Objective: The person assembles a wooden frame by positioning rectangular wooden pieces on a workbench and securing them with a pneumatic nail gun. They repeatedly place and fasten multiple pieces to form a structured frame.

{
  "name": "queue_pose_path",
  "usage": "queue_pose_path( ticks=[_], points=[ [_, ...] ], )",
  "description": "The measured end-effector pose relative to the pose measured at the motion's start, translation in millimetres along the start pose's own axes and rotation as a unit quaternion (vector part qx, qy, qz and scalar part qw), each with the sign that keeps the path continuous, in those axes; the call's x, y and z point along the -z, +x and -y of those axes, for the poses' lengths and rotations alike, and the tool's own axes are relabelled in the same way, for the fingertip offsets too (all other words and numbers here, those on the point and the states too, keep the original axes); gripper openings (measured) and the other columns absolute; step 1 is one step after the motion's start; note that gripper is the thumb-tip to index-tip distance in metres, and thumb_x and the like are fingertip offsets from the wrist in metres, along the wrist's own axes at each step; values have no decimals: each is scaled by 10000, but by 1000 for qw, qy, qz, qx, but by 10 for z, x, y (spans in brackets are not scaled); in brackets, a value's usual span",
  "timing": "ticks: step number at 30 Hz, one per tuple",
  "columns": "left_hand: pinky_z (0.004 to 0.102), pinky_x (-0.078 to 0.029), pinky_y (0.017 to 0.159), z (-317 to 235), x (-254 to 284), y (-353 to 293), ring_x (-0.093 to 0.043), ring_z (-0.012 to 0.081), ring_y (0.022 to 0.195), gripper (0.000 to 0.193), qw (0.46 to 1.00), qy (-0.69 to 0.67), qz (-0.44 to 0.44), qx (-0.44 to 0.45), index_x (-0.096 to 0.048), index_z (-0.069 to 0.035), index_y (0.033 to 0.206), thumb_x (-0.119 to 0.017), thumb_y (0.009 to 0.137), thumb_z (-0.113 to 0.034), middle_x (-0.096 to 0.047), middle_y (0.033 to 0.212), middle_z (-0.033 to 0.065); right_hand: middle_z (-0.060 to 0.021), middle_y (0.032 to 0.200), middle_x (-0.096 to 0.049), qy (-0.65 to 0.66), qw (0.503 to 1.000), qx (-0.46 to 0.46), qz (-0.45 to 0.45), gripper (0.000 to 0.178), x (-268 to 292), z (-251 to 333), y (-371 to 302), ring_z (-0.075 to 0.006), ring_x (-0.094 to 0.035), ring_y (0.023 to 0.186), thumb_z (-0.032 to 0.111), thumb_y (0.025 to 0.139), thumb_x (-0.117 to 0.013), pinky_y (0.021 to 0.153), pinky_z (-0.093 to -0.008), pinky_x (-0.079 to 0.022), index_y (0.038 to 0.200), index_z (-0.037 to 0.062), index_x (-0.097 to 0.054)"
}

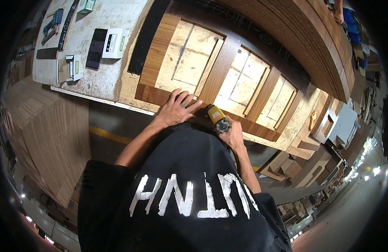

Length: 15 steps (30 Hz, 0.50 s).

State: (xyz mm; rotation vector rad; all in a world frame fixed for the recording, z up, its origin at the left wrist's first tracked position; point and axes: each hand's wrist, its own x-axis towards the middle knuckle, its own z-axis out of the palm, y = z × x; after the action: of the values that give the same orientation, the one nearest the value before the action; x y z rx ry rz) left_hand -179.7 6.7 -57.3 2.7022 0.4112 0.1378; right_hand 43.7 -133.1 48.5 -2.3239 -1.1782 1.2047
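Note:
A brown wooden frame [154,93] with crosspieces and three openings lies on the pale, stained workbench. My left hand [175,111] rests on its near rail, fingers spread, at the left of a crosspiece. My right hand [232,135] is wrapped round a yellow pneumatic nail gun [216,114] with a dark round cap. The tool's nose is over the joint of the near rail and that crosspiece; whether it touches the wood is hidden. Thin pale strips [208,67] stand along the right side of the openings.
Tall stacked brown panels [316,42] crowd the bench's far right. On the left lie a phone [96,49], a white box [115,43], an open fastener box [73,68] and a blue nail gun [53,26]. More stacked boards [49,130] stand at floor level on the left.

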Motion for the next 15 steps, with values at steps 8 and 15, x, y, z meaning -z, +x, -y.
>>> queue_pose_path(
  ticks=[8,15],
  points=[
    [564,-244,1194,-24,-4,-2,-392,313,1356,748,1000,-19,10,17,-470,-223,1526,-753,866,-431,-483,1362,107,-303,851,-690,-69,998,7,1,418,41,60,10,-466,-681,860,121,749,-724,802,-496,-539,1132,-40,-686],
    [539,-245,1203,-72,26,11,-386,314,1368,733,998,-36,21,40,-481,-217,1517,-760,862,-391,-481,1377,96,-327,870,-683,-46,999,-16,1,419,-27,1,10,-469,-679,885,114,757,-704,813,-505,-533,1134,-67,-683]
  ],
)
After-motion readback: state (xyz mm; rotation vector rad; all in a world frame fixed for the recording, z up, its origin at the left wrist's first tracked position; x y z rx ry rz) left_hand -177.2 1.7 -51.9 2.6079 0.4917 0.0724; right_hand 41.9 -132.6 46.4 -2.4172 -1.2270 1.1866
